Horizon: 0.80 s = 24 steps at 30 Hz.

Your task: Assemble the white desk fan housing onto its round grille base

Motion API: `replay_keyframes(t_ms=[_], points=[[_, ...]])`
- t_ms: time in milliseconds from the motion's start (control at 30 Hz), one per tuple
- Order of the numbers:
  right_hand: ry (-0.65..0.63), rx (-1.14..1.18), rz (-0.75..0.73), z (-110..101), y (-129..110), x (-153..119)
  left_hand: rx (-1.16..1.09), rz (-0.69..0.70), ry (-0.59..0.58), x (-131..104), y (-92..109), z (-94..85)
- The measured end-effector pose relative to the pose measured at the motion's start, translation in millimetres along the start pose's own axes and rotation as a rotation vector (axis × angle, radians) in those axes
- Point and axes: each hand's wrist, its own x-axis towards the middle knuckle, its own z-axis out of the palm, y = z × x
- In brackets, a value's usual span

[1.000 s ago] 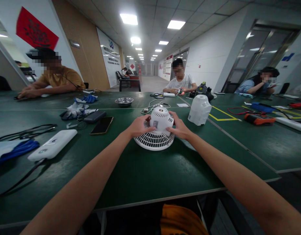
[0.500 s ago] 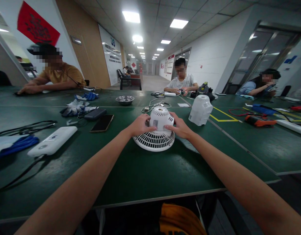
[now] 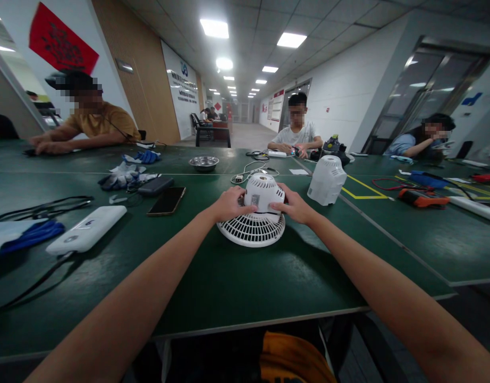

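Note:
A white electric fan head lies grille-down on the green table in front of me. Its round slotted grille (image 3: 251, 234) rests on the tabletop, and the domed motor cover (image 3: 264, 194), vented and labelled, points up. My left hand (image 3: 230, 205) grips the cover from the left, thumb on its near side. From the right, my right hand (image 3: 295, 205) holds the same cover, thumb in front and fingers behind. A thin dark gap shows under the cover's near right edge. The far-side fingertips are partly hidden. Right of my hands stands a white plastic housing (image 3: 327, 181), apart from the fan.
Behind the fan lie a white cable (image 3: 248, 171) and a metal bowl (image 3: 204, 163). To the left are a phone (image 3: 167, 201), a dark power bank (image 3: 155, 185), gloves (image 3: 123, 175) and a white device (image 3: 86, 230). An orange multimeter (image 3: 423, 197) lies right. Other people sit around the table.
The motor cover has tilted slightly, and a dark gap now shows at its lower right edge. Both hands keep their hold, with hardly any shift.

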Motion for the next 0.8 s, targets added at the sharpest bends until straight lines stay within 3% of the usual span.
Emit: replay_keyframes(t_ms=[300, 800], points=[[0.02, -0.056, -0.028, 4, -3, -4, 0.024, 0.021, -0.039, 1, -1, -2.2], [0.07, -0.111, -0.071, 12, -6, -5, -0.019, 0.058, -0.01, 1, -7, 1.1]])
